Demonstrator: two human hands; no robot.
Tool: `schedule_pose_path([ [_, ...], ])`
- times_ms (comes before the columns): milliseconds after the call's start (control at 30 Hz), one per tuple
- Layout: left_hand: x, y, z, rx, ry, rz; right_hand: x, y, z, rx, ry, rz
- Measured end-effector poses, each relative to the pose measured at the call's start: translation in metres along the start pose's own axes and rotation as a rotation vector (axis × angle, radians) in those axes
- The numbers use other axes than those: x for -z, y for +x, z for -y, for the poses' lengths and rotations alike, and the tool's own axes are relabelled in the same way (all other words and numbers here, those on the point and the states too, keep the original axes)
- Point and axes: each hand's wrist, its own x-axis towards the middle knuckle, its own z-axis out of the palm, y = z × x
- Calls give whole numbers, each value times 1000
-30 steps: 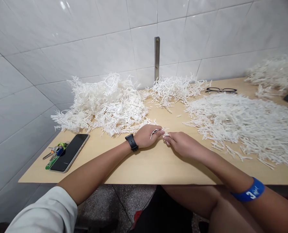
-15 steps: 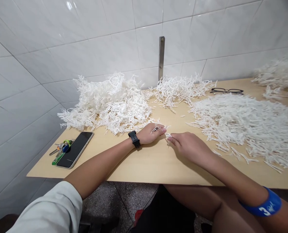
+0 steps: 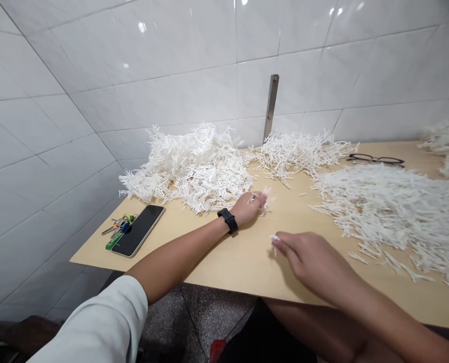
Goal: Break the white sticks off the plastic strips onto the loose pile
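Between the thumb and fingers of my left hand (image 3: 248, 208) is a small bunch of white branched plastic pieces (image 3: 266, 193), slightly blurred. My right hand (image 3: 307, 254) pinches another little white branched piece (image 3: 274, 238), most of it hidden by the fingers. The two hands are apart, both above the tabletop (image 3: 216, 262). Just behind my left hand rises a tall tangled heap of white branched pieces (image 3: 205, 169). To the right of my right hand spreads a wide, flatter heap of white pieces (image 3: 394, 206).
A phone (image 3: 139, 231) and a bunch of keys (image 3: 120, 227) lie at the left. A smaller white heap (image 3: 300, 151) sits by a metal wall bracket (image 3: 271, 108). Black-framed glasses (image 3: 375, 160) rest at the back right. A tiled wall (image 3: 171, 60) bounds the table.
My hands, close together before, have separated: the right has drawn back toward me, each with white pieces in its fingers. The camera view has shifted left, moving the scene right.
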Motion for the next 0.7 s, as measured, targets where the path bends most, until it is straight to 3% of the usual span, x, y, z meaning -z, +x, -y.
schedule_pose_path([
  [67, 3, 4, 3, 2, -10, -46, 1, -3, 7, 72, 81, -10],
  [133, 5, 5, 3, -15, -58, -46, 4, 2, -1, 45, 85, -81],
  [333, 4, 1, -1, -1, -182, -40, 26, 28, -90, -331, -158, -245],
  [433, 4, 2, 1, 51, -296, -37, 34, 24, -120, -384, -287, -258],
  [567, 5, 4, 1, 79, -559, -38, 32, 17, -123, -324, -381, -330],
  [700, 9, 2, -7, 109, -825, -47, 31, 19, -119, -366, -370, -354],
])
